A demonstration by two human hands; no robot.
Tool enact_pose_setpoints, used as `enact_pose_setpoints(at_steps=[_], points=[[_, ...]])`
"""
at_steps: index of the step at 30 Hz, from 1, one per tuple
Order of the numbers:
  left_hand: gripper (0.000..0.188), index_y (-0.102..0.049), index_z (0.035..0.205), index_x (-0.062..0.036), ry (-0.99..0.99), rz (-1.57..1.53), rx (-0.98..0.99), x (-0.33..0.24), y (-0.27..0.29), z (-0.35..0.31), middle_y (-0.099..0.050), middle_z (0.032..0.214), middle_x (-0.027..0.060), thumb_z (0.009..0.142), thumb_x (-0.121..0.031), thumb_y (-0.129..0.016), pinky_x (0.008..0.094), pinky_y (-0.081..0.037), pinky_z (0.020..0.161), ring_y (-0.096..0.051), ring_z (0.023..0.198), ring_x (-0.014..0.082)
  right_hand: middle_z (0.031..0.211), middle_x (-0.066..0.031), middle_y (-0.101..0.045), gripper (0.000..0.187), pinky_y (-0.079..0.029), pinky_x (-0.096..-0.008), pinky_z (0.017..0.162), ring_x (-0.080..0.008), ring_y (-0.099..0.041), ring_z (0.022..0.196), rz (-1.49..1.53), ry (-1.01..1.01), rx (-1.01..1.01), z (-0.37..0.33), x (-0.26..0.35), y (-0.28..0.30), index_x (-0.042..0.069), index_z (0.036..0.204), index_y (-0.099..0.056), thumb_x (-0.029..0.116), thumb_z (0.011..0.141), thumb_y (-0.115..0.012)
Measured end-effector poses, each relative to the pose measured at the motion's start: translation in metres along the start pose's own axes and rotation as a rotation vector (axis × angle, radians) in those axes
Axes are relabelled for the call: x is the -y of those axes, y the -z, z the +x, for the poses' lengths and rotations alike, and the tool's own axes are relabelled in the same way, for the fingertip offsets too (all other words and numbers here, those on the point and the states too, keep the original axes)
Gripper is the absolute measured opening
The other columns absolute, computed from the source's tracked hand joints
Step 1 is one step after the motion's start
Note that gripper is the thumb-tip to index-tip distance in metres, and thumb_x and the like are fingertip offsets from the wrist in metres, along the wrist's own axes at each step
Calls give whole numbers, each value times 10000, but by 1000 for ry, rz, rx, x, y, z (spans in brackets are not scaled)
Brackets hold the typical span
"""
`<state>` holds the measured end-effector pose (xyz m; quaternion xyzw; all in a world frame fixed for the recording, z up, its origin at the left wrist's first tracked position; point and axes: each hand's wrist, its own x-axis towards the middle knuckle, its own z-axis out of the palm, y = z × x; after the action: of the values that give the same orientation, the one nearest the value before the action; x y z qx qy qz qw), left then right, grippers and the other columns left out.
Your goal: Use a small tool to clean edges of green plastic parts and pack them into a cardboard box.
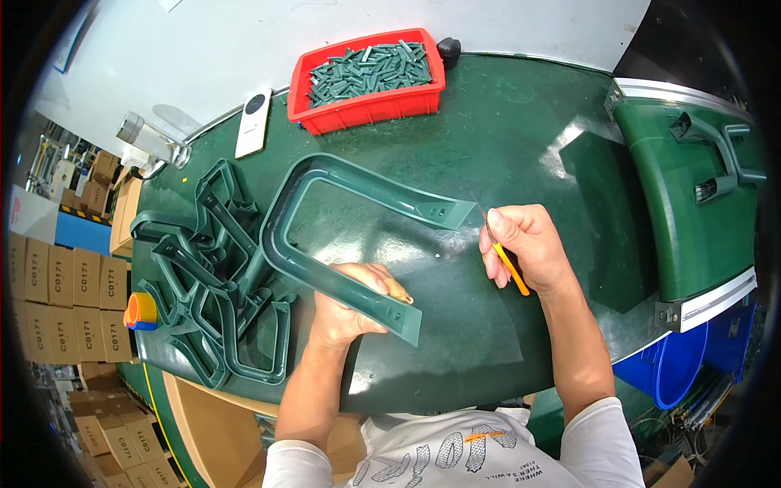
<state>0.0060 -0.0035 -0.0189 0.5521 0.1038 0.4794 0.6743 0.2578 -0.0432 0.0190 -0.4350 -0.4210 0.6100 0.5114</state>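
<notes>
My left hand [348, 305] is closed round the lower arm of a green U-shaped plastic part [325, 281], held up over the table. A tan covering sits on one of its fingertips. The part's bend lies to the left, and both of its flared ends point right. In my right hand [529, 240] is a slim knife with a yellow-orange handle [512, 270]. Its thin blade points up, close to the part's upper end; I cannot tell whether it touches. A tangled pile of similar green parts [215, 272] lies to the left.
A red bin [370, 110] full of small green pieces stands at the back. Beside it lie a phone [253, 122] and a clear bottle [154, 140]. An orange tape roll [141, 311] sits at the left edge. On the right, a green conveyor belt [683, 220] carries more parts above a blue bin [669, 366].
</notes>
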Motion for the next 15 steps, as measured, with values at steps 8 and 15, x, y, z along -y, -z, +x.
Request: enact_pose_setpoints(at_steps=[8, 15], points=[[424, -608, 905, -18, 7, -13, 14, -1, -1, 2, -667, 767, 154, 610, -189, -860, 363, -535, 646, -676, 729, 281, 512, -56, -565, 422, -390, -218, 373, -92, -487, 370, -45, -36, -26, 1, -2, 0, 24, 677, -587, 342, 945, -515], [485, -570, 965, -14, 60, -199, -187, 3, 2, 1, -636, 808, 137, 593, -120, -861, 350, -531, 692, -643, 774, 263, 498, -38, -516, 373, -392, -234, 394, -92, -472, 403, -63, 92, -96, 6, -15, -7, 7, 732, -593, 291, 955, -500]])
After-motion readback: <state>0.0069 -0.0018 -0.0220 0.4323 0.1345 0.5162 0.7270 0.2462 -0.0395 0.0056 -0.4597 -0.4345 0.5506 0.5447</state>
